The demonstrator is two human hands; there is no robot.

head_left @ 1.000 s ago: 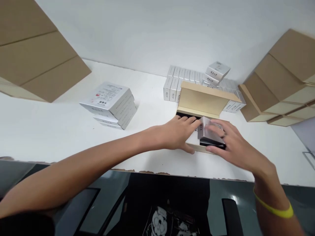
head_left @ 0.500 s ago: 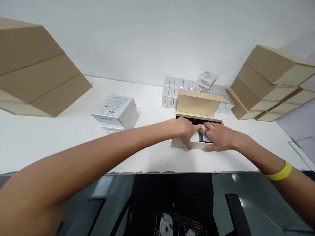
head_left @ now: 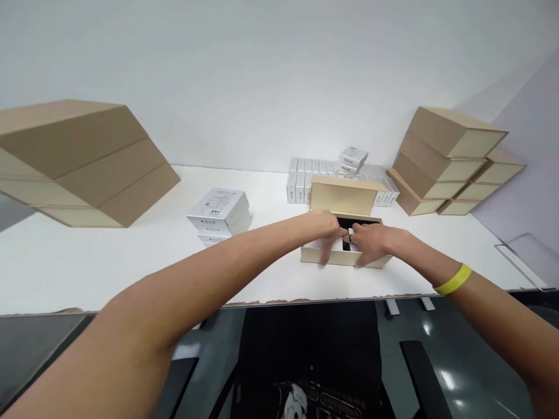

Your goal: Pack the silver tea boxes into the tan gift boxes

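A beige gift box [head_left: 341, 258] stands on the white table with its lid [head_left: 343, 196] raised at the back. My left hand [head_left: 326, 230] reaches into its left part, thumb at the front and fingers curled over a white carton [head_left: 335, 242] inside. Beside it, my right hand [head_left: 372, 241] is in the right part, its fingers closed around a second white carton [head_left: 353, 240]. A narrow dark gap separates these two cartons. Parts of both cartons are hidden under the fingers.
Left of the gift box sits a stack of white cartons [head_left: 220, 210]. Behind it are rows of similar cartons [head_left: 301, 180], with a few on top [head_left: 353, 157]. Closed beige boxes are piled at the left [head_left: 87, 169] and right [head_left: 441, 157]. The table's front edge [head_left: 279, 302] is chipped.
The view has shifted, so the table's contents appear lower. Both hands stay in the gift box, and the dark gap between the white cartons shows differently. My right fingers have shifted slightly.
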